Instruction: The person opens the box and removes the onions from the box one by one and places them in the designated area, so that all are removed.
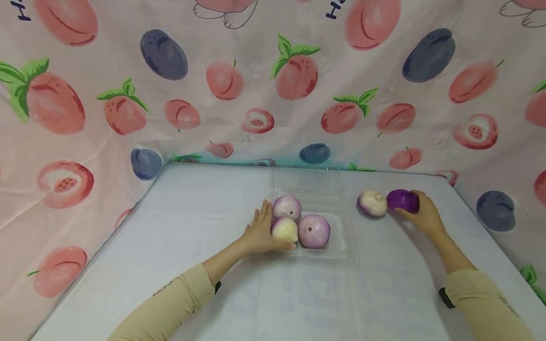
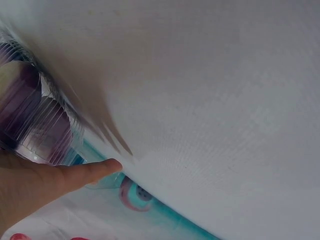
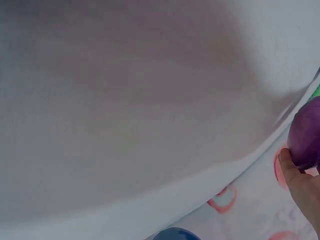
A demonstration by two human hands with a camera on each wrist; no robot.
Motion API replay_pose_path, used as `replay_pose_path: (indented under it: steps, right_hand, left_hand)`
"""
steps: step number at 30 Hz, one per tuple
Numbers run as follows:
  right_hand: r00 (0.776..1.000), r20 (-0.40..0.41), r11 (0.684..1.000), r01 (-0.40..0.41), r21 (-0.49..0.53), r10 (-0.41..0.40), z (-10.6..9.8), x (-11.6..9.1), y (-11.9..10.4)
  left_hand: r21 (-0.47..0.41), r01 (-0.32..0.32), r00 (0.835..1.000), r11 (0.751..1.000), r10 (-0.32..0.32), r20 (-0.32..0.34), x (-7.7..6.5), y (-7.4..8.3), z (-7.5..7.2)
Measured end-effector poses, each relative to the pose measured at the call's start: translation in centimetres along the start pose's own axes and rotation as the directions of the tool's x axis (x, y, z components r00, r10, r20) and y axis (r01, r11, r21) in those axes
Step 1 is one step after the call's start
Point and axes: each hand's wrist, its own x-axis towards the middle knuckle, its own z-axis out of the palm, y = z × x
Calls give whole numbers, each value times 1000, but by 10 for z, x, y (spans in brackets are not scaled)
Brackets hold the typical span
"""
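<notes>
A clear plastic clamshell container point(image 1: 337, 237) lies with its lid point(image 1: 306, 181) folded back. Inside it sit several onions: a pale purple onion point(image 1: 286, 207) at the back, a whitish onion point(image 1: 285, 230) in front of it, and another pale purple onion point(image 1: 314, 231) beside them. My left hand point(image 1: 259, 235) rests along the container's left side, fingers straight and thumb stretched along the front by the whitish onion. To the right, my right hand point(image 1: 426, 214) grips a deep purple onion point(image 1: 403, 201) between thumb and fingers. A white-and-purple onion point(image 1: 372, 203) sits just left of it.
A white cloth point(image 1: 192, 203) covers the table. Behind and at both sides hangs a pink curtain point(image 1: 256, 61) printed with peaches and dark plums, meeting the table's back edge.
</notes>
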Motion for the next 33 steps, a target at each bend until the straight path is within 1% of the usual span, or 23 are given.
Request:
replay_pose_path:
  steps: [8,15,22,26,31,33]
  right_hand:
    - [999,35,999,-6,-34,8,4,1,0]
    - [998,67,999,6,-39,-3,4,3,-2]
    - [994,109,996,-17,-90,27,1,4,-4]
    - [993,113,995,-14,-102,26,0,4,-5]
    - [991,120,992,-41,-121,56,-1,3,-5]
    - [991,124,991,-38,-125,54,-1,3,-6]
  left_hand:
    - [1,0,1000,1000,0,-6,0,0,1]
    - [0,2,1000,1000,-2,-10,0,0,1]
    - [-3,-3,1000,1000,2,-14,0,-1,1]
    - [-9,1,1000,1000,-1,-13,-1,-1,1]
    - [-10,1,1000,1000,-1,-11,-1,-1,1]
    - [-7,2,1000,1000,-2,-11,-1,0,0]
